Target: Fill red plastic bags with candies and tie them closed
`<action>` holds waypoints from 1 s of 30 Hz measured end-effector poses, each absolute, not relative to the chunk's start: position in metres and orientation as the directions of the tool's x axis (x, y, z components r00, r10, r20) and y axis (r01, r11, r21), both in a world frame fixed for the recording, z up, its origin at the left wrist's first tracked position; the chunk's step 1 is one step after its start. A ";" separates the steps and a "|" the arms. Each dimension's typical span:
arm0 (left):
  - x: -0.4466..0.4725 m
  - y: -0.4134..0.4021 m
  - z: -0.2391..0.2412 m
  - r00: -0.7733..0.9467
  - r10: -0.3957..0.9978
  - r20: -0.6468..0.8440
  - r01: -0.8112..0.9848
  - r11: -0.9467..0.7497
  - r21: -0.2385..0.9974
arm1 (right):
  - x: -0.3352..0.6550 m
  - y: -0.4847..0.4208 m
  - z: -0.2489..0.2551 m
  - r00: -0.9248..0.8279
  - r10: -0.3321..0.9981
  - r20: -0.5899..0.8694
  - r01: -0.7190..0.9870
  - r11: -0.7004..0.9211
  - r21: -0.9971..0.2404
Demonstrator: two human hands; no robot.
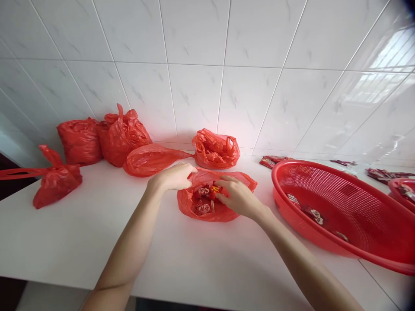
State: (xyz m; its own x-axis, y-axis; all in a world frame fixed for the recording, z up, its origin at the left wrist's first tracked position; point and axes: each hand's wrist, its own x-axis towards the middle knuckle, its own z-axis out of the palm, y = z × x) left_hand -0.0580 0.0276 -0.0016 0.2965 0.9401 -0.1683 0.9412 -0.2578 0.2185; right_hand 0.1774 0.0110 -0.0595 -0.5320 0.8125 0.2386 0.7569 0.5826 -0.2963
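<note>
1. Bag (184,204) sits mouth-up on the surface (194,263), between the two hands; a few packets (202,210) lie inside.
2. Left hand (177,177): fingers curled nearly closed at the far-left rim, apparently pinching the film. Should that pinch slip, the limp mouth could fold inward over the packets.
3. Right hand (237,196): half open, fingers bent down into the mouth beside a yellow-marked packet (215,189). Cannot tell whether it grips anything. A catch on the rim could drag the bag askew or spill packets.
4. Thin film; uneven pulling by the hands might tear it.
5. Flat bag (152,160) and rear bag (215,151) lie close behind; a wide sweep could snag either.
6. Basket (327,181) stands near the right forearm; an elbow swing might knock its rim.
</note>
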 end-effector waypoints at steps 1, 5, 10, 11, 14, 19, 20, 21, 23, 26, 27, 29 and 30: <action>-0.058 0.027 -0.001 0.302 0.940 -0.157 0.938 -0.264 0.224 | 0.185 0.010 -0.057 -0.497 0.818 0.290 0.774 0.569 -0.278; -0.058 0.024 0.004 0.327 0.937 -0.121 0.917 -0.284 0.279 | 0.219 0.004 -0.052 -0.390 0.798 0.460 0.833 0.518 -0.193; -0.058 0.022 0.007 0.325 0.940 -0.105 0.914 -0.284 0.289 | 0.243 -0.002 -0.060 -0.300 0.788 0.538 0.907 0.411 -0.097; -0.058 0.022 0.007 0.327 0.939 -0.104 0.914 -0.287 0.288 | 0.245 -0.003 -0.062 -0.271 0.817 0.509 0.919 0.377 -0.115; -0.059 0.023 0.005 0.313 0.945 -0.094 0.917 -0.275 0.287 | 0.248 -0.005 -0.063 -0.206 0.908 0.364 0.926 0.301 -0.227; -0.061 0.025 0.003 0.283 0.956 -0.076 0.920 -0.248 0.303 | 0.253 -0.001 -0.055 -0.271 0.914 0.301 0.838 0.378 -0.394; -0.062 0.025 0.003 0.283 0.956 -0.074 0.919 -0.249 0.304 | 0.254 0.001 -0.053 -0.278 0.911 0.303 0.822 0.389 -0.415; -0.062 0.025 0.003 0.283 0.957 -0.067 0.919 -0.251 0.304 | 0.254 0.002 -0.050 -0.285 0.909 0.304 0.814 0.397 -0.424; -0.062 0.025 0.003 0.287 0.957 -0.041 0.917 -0.262 0.301 | 0.254 0.005 -0.046 -0.300 0.904 0.304 0.819 0.408 -0.404; -0.063 0.026 0.003 0.305 0.952 -0.001 0.913 -0.292 0.286 | 0.251 0.009 -0.039 -0.327 0.902 0.282 0.860 0.408 -0.307; -0.064 0.026 0.003 0.306 0.952 0.006 0.913 -0.296 0.280 | 0.249 0.011 -0.037 -0.330 0.906 0.266 0.879 0.398 -0.264; -0.065 0.026 0.003 0.304 0.953 0.005 0.916 -0.294 0.273 | 0.247 0.014 -0.031 -0.327 0.916 0.232 0.907 0.373 -0.195; -0.066 0.026 0.003 0.303 0.953 -0.002 0.917 -0.291 0.271 | 0.246 0.016 -0.028 -0.320 0.921 0.220 0.916 0.361 -0.177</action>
